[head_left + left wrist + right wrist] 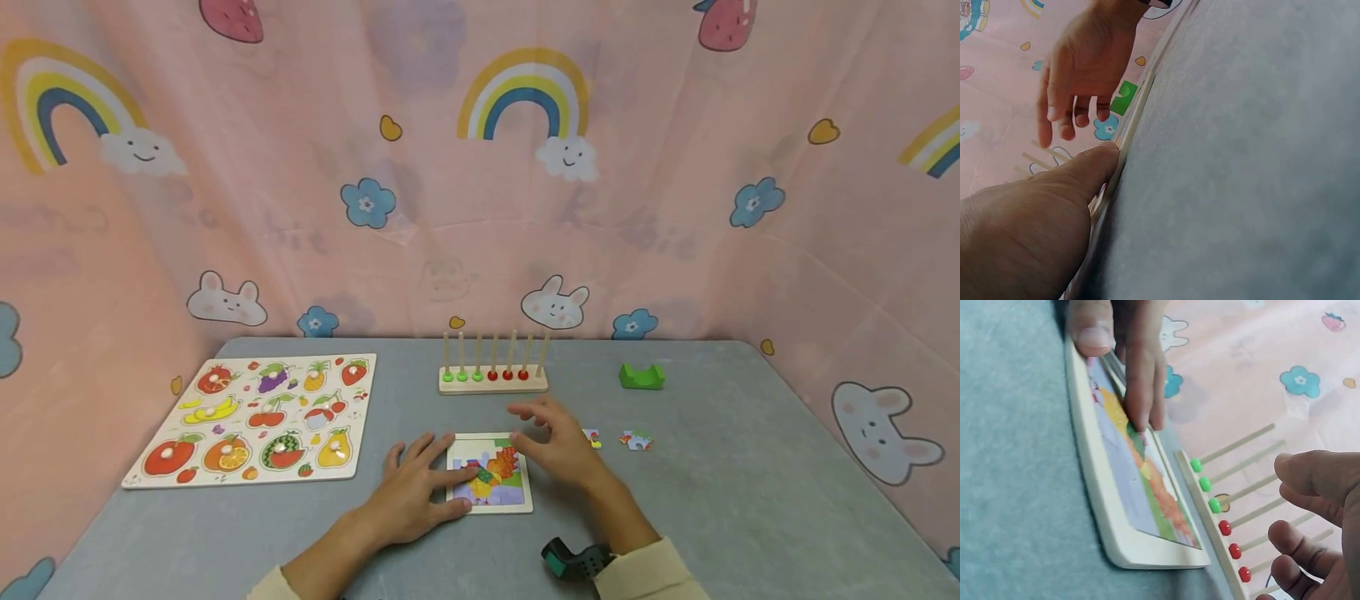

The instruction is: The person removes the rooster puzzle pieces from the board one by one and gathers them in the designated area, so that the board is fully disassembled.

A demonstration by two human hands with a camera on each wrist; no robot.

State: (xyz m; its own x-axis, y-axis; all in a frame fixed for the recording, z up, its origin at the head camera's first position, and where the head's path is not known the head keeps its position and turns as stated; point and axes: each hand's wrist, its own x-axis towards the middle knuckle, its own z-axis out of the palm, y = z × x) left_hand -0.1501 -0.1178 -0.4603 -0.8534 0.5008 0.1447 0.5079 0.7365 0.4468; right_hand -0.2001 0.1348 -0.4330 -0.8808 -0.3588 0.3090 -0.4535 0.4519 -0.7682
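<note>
A spread left hand (411,493) is pressing a pale-framed, multicoloured puzzle (507,493); a relaxed right hand (561,448) is hovering beside loose pieces (637,441) only the head view is showing.

Left grip (411,497) rests spread; right grip (560,448) hovers, seemingly relaxed.

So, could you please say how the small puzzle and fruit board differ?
The fruit board is larger than the small puzzle. The board shows separate fruits; the puzzle's picture is incomplete. The left hand touches the puzzle; the board lies untouched. Both lie flat.
</note>
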